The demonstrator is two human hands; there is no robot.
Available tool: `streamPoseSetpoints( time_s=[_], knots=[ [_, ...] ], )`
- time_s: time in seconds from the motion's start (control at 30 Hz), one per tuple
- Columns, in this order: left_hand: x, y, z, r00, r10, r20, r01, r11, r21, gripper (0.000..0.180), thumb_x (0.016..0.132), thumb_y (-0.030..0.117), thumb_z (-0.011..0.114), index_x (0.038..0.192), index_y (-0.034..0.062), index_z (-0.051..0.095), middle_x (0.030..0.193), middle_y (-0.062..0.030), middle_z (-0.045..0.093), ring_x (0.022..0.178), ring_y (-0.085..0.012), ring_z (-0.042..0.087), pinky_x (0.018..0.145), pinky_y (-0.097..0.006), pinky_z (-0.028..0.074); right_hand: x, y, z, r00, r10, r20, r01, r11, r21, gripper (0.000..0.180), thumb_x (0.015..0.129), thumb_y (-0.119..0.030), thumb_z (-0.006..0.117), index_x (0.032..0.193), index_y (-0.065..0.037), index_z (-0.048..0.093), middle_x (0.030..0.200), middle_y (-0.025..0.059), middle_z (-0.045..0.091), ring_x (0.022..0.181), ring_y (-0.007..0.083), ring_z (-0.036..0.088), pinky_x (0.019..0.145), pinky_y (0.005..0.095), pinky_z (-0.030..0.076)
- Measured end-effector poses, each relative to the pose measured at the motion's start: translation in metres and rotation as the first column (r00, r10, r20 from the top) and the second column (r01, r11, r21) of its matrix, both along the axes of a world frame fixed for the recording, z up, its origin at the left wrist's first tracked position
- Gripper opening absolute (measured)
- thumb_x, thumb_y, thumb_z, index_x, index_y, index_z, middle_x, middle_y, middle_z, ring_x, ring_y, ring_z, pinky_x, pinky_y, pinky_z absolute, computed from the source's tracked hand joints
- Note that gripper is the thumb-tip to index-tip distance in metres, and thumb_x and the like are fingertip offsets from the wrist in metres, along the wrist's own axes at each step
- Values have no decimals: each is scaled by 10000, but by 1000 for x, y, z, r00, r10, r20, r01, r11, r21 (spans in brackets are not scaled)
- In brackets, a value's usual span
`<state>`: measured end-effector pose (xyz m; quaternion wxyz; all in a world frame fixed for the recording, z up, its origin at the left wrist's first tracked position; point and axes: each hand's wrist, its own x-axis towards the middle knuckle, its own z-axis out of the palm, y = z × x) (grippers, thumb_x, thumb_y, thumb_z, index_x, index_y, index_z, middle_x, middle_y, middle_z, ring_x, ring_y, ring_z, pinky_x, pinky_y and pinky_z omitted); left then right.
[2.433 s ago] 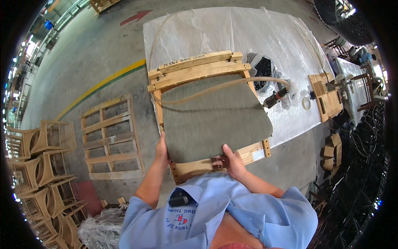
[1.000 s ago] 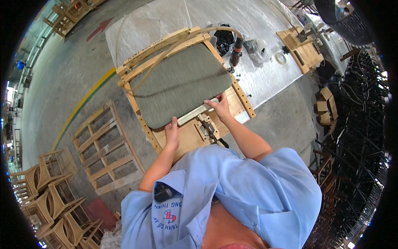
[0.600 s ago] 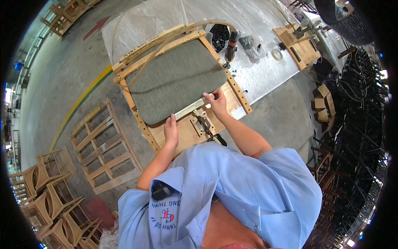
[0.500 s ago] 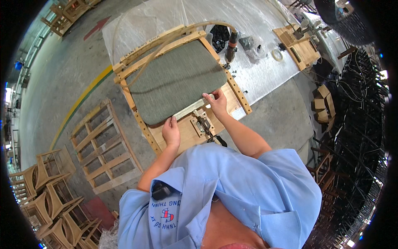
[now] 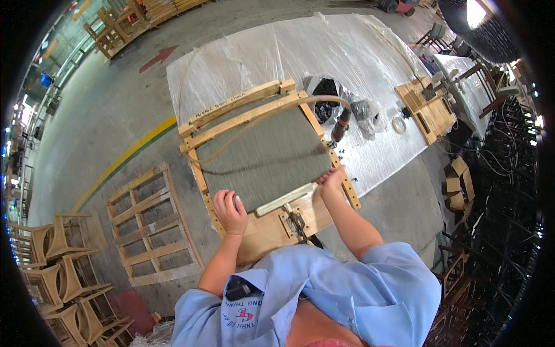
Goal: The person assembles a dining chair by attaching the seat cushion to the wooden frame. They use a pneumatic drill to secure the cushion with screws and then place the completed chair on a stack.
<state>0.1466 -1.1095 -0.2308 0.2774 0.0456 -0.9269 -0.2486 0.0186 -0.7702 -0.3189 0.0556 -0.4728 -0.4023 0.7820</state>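
Note:
A grey-green fabric seat cushion (image 5: pixel 266 153) lies inside a wooden jig frame (image 5: pixel 199 173). At its near left corner is my left hand (image 5: pixel 230 215), fingers bent and thumb apart, touching the cushion's edge. My right hand (image 5: pixel 332 180) has its fingers closed around the near right corner, beside the jig's side rail. Between my hands, a pale padded bar (image 5: pixel 286 199) runs along the cushion's near edge. A metal toggle clamp (image 5: pixel 296 222) on the wooden base stands behind that bar, on my side. The cushion's underside is hidden.
A power screwdriver (image 5: pixel 341 126) with a hose stands right of the jig, by bags of black parts (image 5: pixel 325 98). A tape roll (image 5: pixel 399 125) and another wooden jig (image 5: pixel 426 110) lie farther right. A pallet (image 5: pixel 151 222) and stacked chair frames (image 5: pixel 69 272) are left.
My hands have moved apart, from the padded bar to the cushion's near corners. The padded bar now lies between them, out of my grasp. The whole view has tilted toward the far side.

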Motion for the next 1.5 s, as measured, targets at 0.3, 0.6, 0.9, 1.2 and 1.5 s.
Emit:
streamPoseSetpoints(
  time_s=[0.3,0.6,0.9,1.2,1.5],
  knots=[
    [-27,-7,-16,998,-1,68,17,973,-228,338,884,205,644,1178,48,593,1281,-150,541,1257,-368,501,1078,-534,369,-39,-34,8,912,232,338,-409,478,777,535,1066,-460,431,1162,-10,705,1060,271,716,1015,487,657,894,506,513],
    [-29,-9,-25,996,8,87,13,970,-242,359,865,189,637,1196,66,577,1296,-140,524,1265,-352,496,1094,-525,358,43,17,53,614,668,420,-620,79,781,436,1030,-411,568,986,7,682,909,261,721,890,410,715,777,491,537],
    [-25,29,-4,948,-249,198,269,960,-79,368,959,289,640,1230,50,571,1368,-169,484,1364,-398,396,1155,-619,270,286,-10,94,523,852,-12,-515,327,792,342,1060,-274,499,997,19,662,946,150,661,916,287,644,808,383,518],
    [-76,84,-6,807,-550,217,580,808,-107,357,952,304,647,1215,63,636,1379,-153,504,1364,-400,405,1178,-623,263,271,-61,98,648,751,-131,-262,381,887,479,1105,-346,368,924,7,637,1023,169,658,1003,310,603,914,404,466],
    [-122,72,-15,835,-525,165,550,813,-192,334,906,249,655,1202,95,646,1341,-114,527,1344,-352,428,1169,-578,292,245,-67,102,583,807,-100,-305,331,893,415,1065,-342,453,924,-10,659,932,146,658,874,330,609,810,416,483]
  ],
)
